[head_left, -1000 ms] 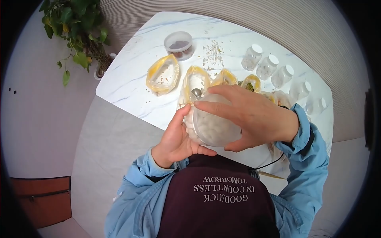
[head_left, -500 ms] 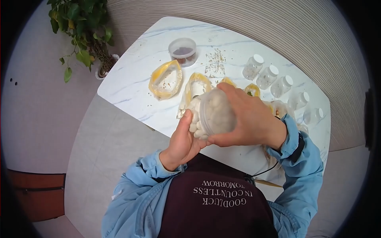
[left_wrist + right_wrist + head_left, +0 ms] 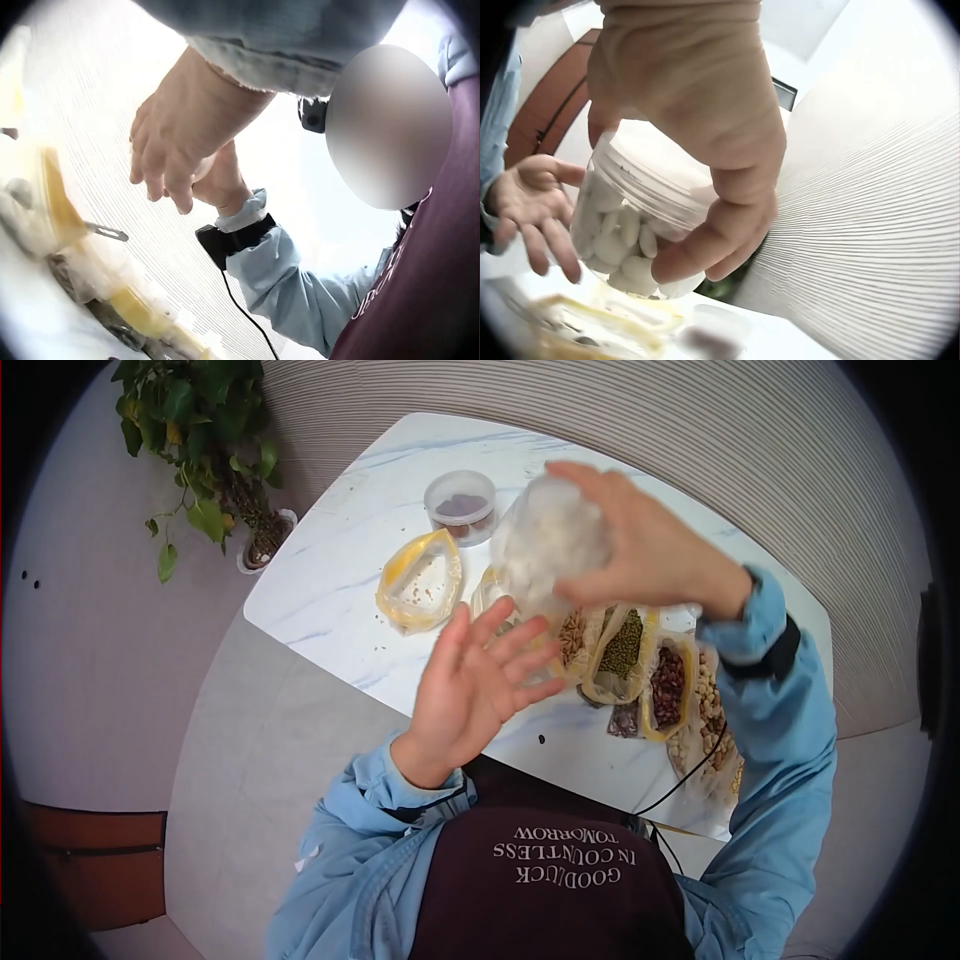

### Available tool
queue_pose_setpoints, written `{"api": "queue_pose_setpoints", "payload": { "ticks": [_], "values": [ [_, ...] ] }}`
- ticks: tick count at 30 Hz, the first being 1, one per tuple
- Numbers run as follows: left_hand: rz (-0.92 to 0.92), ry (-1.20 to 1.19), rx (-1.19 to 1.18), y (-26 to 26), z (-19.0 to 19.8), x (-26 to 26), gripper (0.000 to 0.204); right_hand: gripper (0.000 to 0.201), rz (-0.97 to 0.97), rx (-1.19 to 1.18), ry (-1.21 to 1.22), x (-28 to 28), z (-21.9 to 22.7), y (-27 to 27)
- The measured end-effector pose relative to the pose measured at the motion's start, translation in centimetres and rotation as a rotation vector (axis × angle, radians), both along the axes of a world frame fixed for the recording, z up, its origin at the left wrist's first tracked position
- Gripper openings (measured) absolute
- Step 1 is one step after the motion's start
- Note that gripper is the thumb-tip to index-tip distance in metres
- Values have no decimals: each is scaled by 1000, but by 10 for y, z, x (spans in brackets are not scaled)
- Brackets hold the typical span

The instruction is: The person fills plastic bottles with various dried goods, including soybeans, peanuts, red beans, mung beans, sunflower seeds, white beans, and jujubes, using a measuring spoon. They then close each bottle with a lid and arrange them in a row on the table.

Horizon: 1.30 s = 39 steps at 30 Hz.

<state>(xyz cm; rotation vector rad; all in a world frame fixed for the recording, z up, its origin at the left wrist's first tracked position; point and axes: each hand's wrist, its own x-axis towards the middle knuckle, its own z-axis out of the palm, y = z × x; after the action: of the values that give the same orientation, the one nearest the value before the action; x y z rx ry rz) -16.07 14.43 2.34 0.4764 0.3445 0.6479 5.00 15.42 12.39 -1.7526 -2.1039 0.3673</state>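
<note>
My right hand (image 3: 660, 545) grips a clear plastic jar (image 3: 641, 191) filled with white, oval, bean-like pieces (image 3: 619, 240). In the right wrist view, thumb and fingers wrap its sides; the pale top is uppermost and the jar leans a little. The head view has the jar blurred, held up over the far part of the table. Apart from it, nearer the body, my left hand (image 3: 465, 685) is raised palm up with its fingers spread and nothing in it. Part of one open yellow-rimmed bag (image 3: 487, 590) is hidden behind the jar and left hand.
On the marble-patterned table (image 3: 350, 550) stand a round tub (image 3: 460, 510) with dark contents and a yellow-rimmed bag (image 3: 420, 585). Bags of green beans (image 3: 622, 645), dark red beans (image 3: 668, 685) and other pale pieces line the right side. A black cable (image 3: 690, 775) hangs by the right sleeve.
Both hands were on the jar. The left hand has let go and spread its fingers, while the right hand has carried the jar up and away toward the table's far side.
</note>
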Motion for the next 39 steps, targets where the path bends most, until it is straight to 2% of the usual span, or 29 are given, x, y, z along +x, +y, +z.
{"api": "queue_pose_setpoints", "payload": {
  "ticks": [2,7,10,15,18,21,24,27,30,34,39],
  "values": [
    [61,-25,-14,5,-2,-12,60,95,-111,68,-90,16,-3,27],
    [92,-202,-25,16,-23,-49,52,99,-248,-126,-230,36,-37,84],
    [112,-213,-52,26,-40,-70,53,99,-293,-231,-270,39,-60,107],
    [231,-101,-29,35,-46,-88,46,102,-336,-314,-248,42,-90,128],
    [224,-127,-11,41,-49,-90,46,104,-293,-334,-251,42,-97,128],
    [212,-146,4,44,-49,-89,45,99,-241,-315,-227,45,-74,116],
    [198,-205,-4,42,-47,-86,44,89,-241,-173,-159,75,-57,110],
    [191,-196,-20,40,-49,-85,44,80,-292,-226,-345,103,-42,90],
    [183,-188,-22,37,-50,-83,43,80,-356,-362,-450,117,-39,68],
    [167,-172,8,32,-49,-82,42,73,-394,-503,-578,111,-43,56],
    [164,-134,45,24,-46,-81,42,60,-380,-378,-549,115,-60,53]
  ]
}}
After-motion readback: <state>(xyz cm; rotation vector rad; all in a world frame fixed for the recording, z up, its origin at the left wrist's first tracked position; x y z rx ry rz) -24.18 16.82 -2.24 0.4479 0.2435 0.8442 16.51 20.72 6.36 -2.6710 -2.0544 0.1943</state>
